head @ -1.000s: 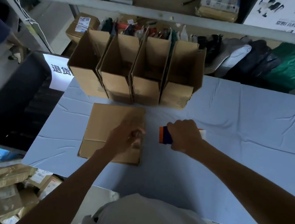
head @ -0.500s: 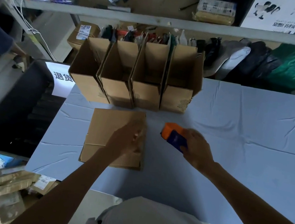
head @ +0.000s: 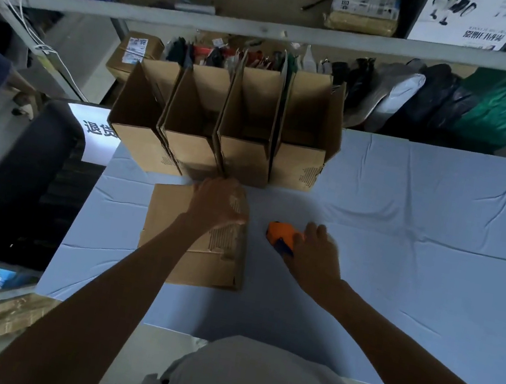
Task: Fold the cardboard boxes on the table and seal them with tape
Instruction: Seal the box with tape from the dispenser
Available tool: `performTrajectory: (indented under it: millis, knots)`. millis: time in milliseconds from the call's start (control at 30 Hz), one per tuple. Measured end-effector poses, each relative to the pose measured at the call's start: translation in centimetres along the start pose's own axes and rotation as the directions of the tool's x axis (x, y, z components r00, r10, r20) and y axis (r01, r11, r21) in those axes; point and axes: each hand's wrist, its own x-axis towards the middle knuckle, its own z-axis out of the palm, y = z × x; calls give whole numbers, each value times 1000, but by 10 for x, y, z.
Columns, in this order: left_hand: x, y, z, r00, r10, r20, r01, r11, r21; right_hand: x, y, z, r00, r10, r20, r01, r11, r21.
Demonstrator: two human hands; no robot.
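The right hand (head: 314, 257) has its grip wrapped around the orange tape dispenser (head: 281, 235), now lowered onto the bench (head: 423, 227). At its nine o'clock, the left hand (head: 217, 204), fingers spread, has slid to the flat box's (head: 173, 222) twelve o'clock edge, likely to open it.

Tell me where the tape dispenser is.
The tape dispenser lies on the table, under the right hand, right of the flat box.
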Motion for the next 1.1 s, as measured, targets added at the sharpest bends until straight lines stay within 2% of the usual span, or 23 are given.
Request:
performTrajectory:
  millis: [33,100,167,233,333,467,600,833,900,1000,1100]
  knots:
    - [-1,0,-6,997,7,-74,-11,999,-52,2,-4,-6,999,-3,-52,5,1000,28]
    - [-8,2,-26,966,-37,-256,-17,978,-207,5,-12,-22,996,46,-70,-25,962,273]
    - [-22,5,-48,907,-135,-399,-11,940,-342,10,-22,-39,996,88,18,-83,827,555]
    - [-38,4,-59,867,-247,-432,23,887,-462,14,-34,-50,998,67,20,-60,684,727]
    - [-57,-6,-59,858,-346,-379,101,838,-536,15,-48,-66,995,98,24,-73,531,844]
    - [-74,-17,-53,891,-391,-230,172,761,-626,13,-60,-77,990,138,-22,-66,597,799]
    - [-84,-16,-53,912,-385,-144,194,711,-676,18,-79,-74,974,210,-78,-101,721,685]
    - [-91,-26,-53,884,-463,-63,297,661,-690,30,-81,-71,969,241,-51,-99,569,816]
    - [-91,-26,-54,879,-473,-59,313,667,-676,32,-84,-71,963,258,-80,-99,612,784]
    - [-92,-22,-57,880,-473,-42,350,706,-616,35,-89,-68,960,258,-113,-118,733,670]
    - [-92,-21,-57,871,-491,-26,390,721,-572,38,-90,-66,968,221,-116,-78,709,701]
